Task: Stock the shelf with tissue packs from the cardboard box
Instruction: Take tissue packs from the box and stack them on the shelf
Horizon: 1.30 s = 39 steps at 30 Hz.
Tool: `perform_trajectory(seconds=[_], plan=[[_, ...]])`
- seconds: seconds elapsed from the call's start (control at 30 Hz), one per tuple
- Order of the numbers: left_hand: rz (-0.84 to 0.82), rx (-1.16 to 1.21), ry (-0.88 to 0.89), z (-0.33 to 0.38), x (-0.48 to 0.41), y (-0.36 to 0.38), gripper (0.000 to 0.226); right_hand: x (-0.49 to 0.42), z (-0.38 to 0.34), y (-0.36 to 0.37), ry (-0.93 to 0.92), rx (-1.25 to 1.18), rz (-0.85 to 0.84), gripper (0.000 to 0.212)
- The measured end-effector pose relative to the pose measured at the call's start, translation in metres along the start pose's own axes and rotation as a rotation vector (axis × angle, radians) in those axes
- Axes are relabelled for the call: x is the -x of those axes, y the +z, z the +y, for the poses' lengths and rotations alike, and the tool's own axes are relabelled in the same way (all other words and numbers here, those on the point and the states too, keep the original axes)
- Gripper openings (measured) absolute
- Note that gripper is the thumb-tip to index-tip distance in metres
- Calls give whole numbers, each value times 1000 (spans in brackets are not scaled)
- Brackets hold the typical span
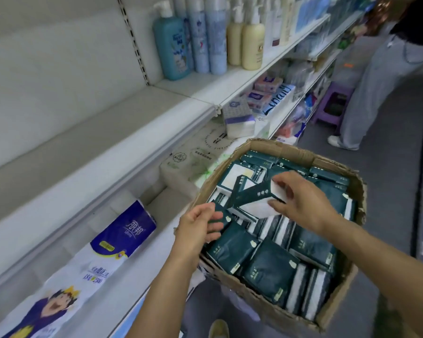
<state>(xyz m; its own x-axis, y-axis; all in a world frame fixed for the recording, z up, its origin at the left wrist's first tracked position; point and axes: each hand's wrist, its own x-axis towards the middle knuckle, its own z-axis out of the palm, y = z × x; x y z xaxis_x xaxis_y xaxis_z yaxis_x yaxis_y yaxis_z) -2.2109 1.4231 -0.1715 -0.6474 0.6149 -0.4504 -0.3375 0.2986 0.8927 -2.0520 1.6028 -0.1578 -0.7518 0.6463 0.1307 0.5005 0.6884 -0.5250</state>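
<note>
Right hand (303, 203) pinches the tissue pack (252, 195), long axis slanting down-left toward the left hand (195, 228), pinching another pack (219, 215).

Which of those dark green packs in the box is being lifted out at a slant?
The tissue pack that the right hand pinches by its white end: it slants across the pile, while the others lie flat or stand in rows.

Grey floor (388, 181); purple stool (322, 116); white back panel (47, 57).
</note>
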Motion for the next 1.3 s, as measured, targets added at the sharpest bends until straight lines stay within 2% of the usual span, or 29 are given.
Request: perform_trajectory(seconds=[0.07,0.17,0.27,0.33,0.43,0.5,0.57,0.67,0.7,0.8,0.9,1.03,1.2,1.3], plan=[[-36,72,-68,1,9,1,38,5,-13,-3,-253,11,114,50],[-84,228,-107,6,20,2,51,10,-26,-1,-541,122,185,62],[-82,325,-61,13,32,0,44,13,-35,1,-722,166,228,61],[-53,367,-25,16,40,-3,34,16,-41,4,-769,172,256,61],[39,406,56,18,50,-12,24,17,-47,9,-738,162,257,58],[109,360,126,19,54,-22,23,16,-48,9,-651,134,204,67],[142,310,193,20,61,-32,27,18,-57,6,-475,-85,120,59],[162,325,239,18,72,-42,30,13,-87,0,-187,-636,-57,15],[177,338,251,17,76,-44,31,9,-97,-1,-111,-745,-130,16],[198,399,297,17,88,-55,34,4,-118,3,84,-877,-337,37],[224,364,330,22,97,-69,36,2,-135,12,86,-909,-420,31],[407,150,421,37,105,-101,34,-8,-167,19,29,-997,-376,18],[606,-24,522,53,121,-170,29,-30,-222,35,-70,-1021,-330,23],[688,-104,516,57,127,-217,28,-45,-262,53,-128,-1001,-301,24]])
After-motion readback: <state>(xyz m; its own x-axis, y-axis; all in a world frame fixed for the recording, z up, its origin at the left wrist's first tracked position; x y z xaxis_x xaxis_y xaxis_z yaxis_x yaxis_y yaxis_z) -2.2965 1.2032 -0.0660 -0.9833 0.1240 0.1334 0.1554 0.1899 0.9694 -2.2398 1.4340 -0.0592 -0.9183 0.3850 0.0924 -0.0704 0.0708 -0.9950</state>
